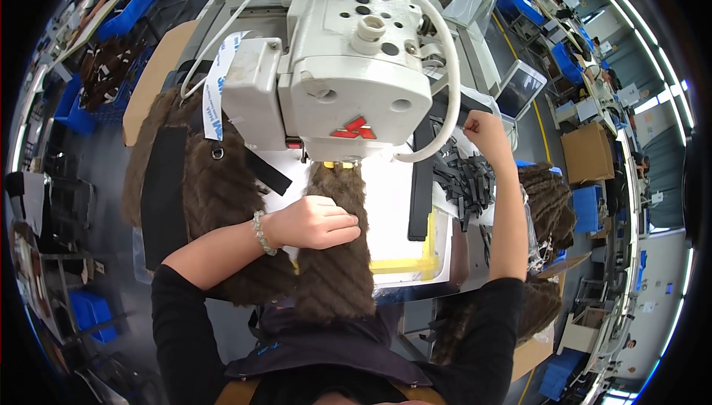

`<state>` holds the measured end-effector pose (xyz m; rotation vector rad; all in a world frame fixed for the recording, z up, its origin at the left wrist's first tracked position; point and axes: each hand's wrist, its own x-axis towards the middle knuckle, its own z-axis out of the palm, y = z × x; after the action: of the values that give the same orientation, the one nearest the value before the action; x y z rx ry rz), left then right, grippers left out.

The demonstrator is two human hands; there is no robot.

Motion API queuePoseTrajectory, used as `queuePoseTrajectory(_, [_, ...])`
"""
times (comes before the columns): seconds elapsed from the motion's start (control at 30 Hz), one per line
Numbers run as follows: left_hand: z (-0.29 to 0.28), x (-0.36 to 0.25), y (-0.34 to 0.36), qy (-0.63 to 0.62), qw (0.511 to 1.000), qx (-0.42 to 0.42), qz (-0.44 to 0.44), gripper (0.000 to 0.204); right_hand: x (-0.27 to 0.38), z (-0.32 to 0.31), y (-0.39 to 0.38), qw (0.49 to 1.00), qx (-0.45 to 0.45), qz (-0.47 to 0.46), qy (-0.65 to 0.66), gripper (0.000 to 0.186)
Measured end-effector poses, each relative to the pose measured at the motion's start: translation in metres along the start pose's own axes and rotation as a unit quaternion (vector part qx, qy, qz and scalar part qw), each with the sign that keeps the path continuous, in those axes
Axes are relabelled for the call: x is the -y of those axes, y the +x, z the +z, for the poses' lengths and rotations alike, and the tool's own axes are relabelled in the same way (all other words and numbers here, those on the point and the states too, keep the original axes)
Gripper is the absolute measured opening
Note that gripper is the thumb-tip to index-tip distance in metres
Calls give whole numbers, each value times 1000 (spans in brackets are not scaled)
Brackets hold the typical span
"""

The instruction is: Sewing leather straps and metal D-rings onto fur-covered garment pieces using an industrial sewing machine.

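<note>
My left hand [319, 222] lies on a narrow brown fur strip [334, 271], its fingers together and bent over the pile. The strip's far end reaches under the head of a large white sewing machine [356, 86]; its near end hangs toward my lap. Out to the right, my right hand [486, 138] is raised with the fingers pinched, beyond a heap of short black strips [463, 175]. What it pinches is too small to make out. Left of the machine lies a larger brown fur piece [219, 190] with a wide black band [165, 190] across it.
A black bar [420, 197] and yellow tape [400, 265] border the white work plate [389, 205]. White hoses [449, 64] loop round the machine head. A small screen [521, 87] stands at the right. More brown fur [545, 201] lies beyond my right arm.
</note>
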<state>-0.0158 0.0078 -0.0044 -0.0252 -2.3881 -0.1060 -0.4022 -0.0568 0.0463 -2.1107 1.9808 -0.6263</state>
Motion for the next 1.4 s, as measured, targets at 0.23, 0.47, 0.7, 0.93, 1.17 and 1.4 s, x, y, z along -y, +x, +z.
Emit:
queuePoseTrajectory(0.23, [1, 1, -2, -4, 999, -32, -37, 19, 111, 52, -72, 879, 183, 89, 431, 13])
queuePoseTrajectory(0.47, [-3, 6, -7, -20, 983, -139, -122, 17, 151, 86, -97, 871, 177, 95, 448, 11])
queuePoseTrajectory(0.7, [-4, 5, -6, 14, 990, -113, -77, 14, 156, 114, -116, 781, 121, 90, 607, 17])
queuePoseTrajectory(0.93, [-6, 1, 1, 85, 995, -61, 7, 10, 169, 115, -123, 680, 149, 203, 688, 26])
queuePoseTrajectory(1.17, [-7, -5, 2, 132, 991, -28, -19, 10, 170, 114, -126, 689, 152, 207, 677, 28])
queuePoseTrajectory(1.4, [-11, -4, 1, 132, 990, -38, -41, 15, 166, 112, -128, 707, 188, 133, 669, 30])
